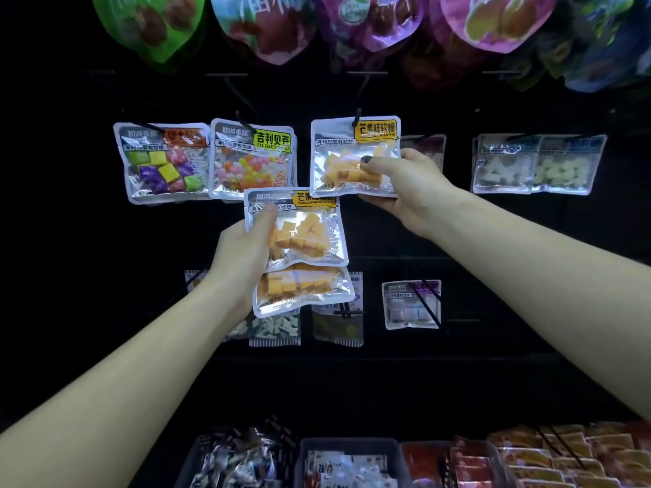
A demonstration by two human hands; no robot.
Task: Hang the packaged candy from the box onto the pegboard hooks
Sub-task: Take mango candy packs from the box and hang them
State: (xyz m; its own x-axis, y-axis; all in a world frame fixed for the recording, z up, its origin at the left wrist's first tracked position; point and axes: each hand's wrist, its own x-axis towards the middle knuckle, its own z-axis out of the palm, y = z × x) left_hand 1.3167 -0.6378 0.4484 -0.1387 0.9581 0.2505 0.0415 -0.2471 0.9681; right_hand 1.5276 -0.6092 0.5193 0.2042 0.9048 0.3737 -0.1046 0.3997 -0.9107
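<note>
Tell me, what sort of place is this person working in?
Most likely a shop's snack aisle. Candy packets hang from hooks on a dark display wall, bigger bright bags hang above, and bins of wrapped snacks sit below.

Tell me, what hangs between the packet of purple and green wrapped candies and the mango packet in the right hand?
In the head view, a clear packet of small pink, orange and yellow candy balls, hung on its own hook.

We faced a dark display wall [528, 241] under dim light, its surface nearly black. Thin black hooks [243, 96] projected from it in rows. Below stood a grey bin [348, 445] between neighbouring bins [190, 459], their rims just catching the light.
</note>
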